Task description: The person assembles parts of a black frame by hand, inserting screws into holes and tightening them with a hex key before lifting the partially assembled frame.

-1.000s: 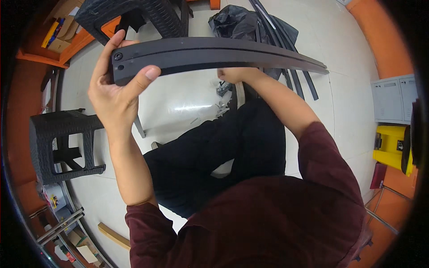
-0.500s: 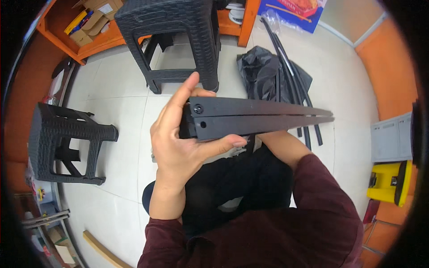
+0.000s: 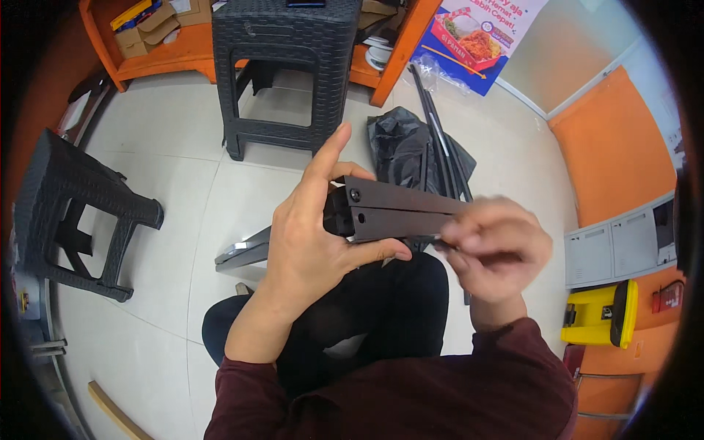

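Two dark flat bars (image 3: 403, 209) lie side by side, each with a round hole near its near end; the upper hole seems to have a screw in it. My left hand (image 3: 304, 216) is closed round that end, thumb below, index finger pointing up. In front of the bars' right stretch is my right hand (image 3: 499, 246), its fingers curled together and blurred by motion. A dark bit shows at its fingertips, too small to name. The bars' far end is hidden behind this hand.
Two black woven-pattern plastic stools (image 3: 286, 73) stand ahead and at left. A black plastic bag (image 3: 396, 147) and several long black tubes (image 3: 444, 147) lie on the tiled floor (image 3: 161, 191). An orange shelf (image 3: 165, 66) is at the back, a yellow bin (image 3: 598, 315) at right.
My right hand has come up from behind the bars to their front, fingers curled. The view has shifted, and the bars sit slightly farther right and lower in it.
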Tool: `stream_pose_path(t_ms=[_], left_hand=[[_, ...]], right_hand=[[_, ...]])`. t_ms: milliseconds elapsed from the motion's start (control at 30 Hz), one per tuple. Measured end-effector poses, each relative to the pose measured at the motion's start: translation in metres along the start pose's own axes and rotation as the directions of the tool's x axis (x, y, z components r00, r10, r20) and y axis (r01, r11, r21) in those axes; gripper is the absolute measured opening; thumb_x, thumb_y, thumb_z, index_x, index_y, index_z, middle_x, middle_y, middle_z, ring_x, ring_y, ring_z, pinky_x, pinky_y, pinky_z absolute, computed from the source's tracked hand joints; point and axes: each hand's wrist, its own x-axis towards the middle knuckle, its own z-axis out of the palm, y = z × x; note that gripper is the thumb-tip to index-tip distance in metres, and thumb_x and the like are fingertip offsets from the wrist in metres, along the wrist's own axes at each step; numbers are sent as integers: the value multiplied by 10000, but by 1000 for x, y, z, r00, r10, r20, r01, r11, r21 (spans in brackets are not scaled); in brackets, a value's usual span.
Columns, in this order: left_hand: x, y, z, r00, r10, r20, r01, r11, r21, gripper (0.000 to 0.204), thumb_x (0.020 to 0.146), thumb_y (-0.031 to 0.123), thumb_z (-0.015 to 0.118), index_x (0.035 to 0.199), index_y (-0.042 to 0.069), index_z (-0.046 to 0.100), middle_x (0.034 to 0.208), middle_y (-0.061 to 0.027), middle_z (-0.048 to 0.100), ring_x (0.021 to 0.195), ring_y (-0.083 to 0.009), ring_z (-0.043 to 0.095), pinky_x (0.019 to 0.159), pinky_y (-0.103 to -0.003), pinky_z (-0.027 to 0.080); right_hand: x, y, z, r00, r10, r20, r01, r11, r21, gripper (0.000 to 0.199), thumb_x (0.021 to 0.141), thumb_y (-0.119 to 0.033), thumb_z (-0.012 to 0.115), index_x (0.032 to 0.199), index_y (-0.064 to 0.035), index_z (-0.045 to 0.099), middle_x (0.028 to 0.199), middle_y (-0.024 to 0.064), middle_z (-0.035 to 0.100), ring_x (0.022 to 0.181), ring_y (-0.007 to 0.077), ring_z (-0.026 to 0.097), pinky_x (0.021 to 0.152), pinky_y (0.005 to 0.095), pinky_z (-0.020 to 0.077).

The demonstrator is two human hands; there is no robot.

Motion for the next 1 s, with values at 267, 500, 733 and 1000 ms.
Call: stream_pose_path(t_ms=[267, 500, 733, 1000], left_hand=[[-13, 7, -3, 999, 33, 15, -33, 999, -30, 1255, 501, 336, 1020, 1549, 73, 381, 1052, -105, 700, 915, -185, 725, 818, -317, 598], [-16, 11, -7, 999, 27, 47, -23, 997, -77, 1223, 541, 288, 979, 1552, 29, 340, 1076, -134, 683, 967, -286, 707, 816, -370, 570], [-15, 10, -9, 999, 21, 44, -17, 996, -89, 1237, 529, 247, 983, 1557, 31, 329, 1059, -129, 676, 946, -278, 704, 796, -363, 570], [-17, 10, -9, 998, 31, 50, -26, 995, -93, 1239, 540, 257, 989, 1564, 55, 322, 1047, -112, 676, 920, -265, 704, 794, -353, 577]], right_hand=[[24, 5, 18, 991, -2, 135, 12, 997, -74, 142, 688, 95, 788, 802, 35, 729, 859, 180, 735, 766, 228, 744, 682, 305, 606], [29, 4, 22, 966, 24, 256, -16, 999, -33, 131, 681, 85, 802, 780, 26, 738, 845, 166, 738, 748, 221, 743, 671, 303, 608], [41, 2, 22, 909, 41, 416, -20, 998, -54, 195, 677, 95, 782, 859, 24, 782, 901, 168, 760, 823, 283, 746, 714, 343, 595], [48, 2, 24, 886, 8, 464, 20, 998, -55, 206, 650, 72, 792, 849, 21, 777, 912, 156, 759, 822, 293, 734, 689, 348, 589]])
